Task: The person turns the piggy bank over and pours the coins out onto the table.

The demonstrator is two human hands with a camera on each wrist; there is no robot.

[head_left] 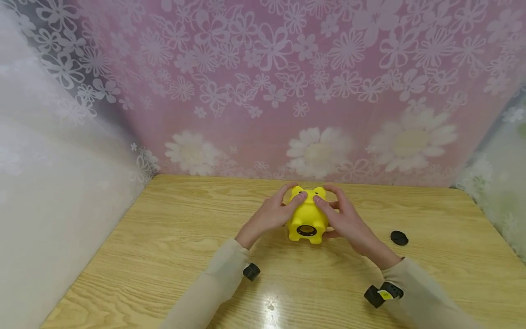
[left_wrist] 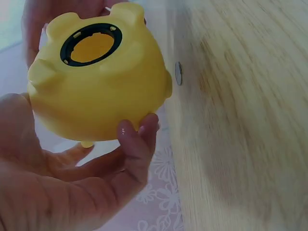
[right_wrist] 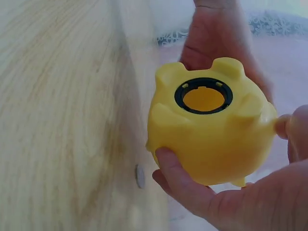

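A yellow piggy bank (head_left: 307, 214) is held between both hands, its underside opening, edged by a black ring (right_wrist: 203, 96), facing the person. My left hand (head_left: 269, 212) grips its left side, thumb on the front near the head. On the other side my right hand (head_left: 347, 221) grips it, its thumb also near the head. Both wrist views show the hole uncovered, with only yellow inside. A coin (left_wrist: 178, 73) is on the wooden table close to the bank; in the head view it cannot be seen.
A round black cap (head_left: 399, 237) lies on the wooden table (head_left: 172, 256), right of the right hand. Behind the table's far edge hangs a pink flowered cloth (head_left: 255, 114). Pale cloth also covers the left side (head_left: 61, 183). Each wrist wears a small black camera.
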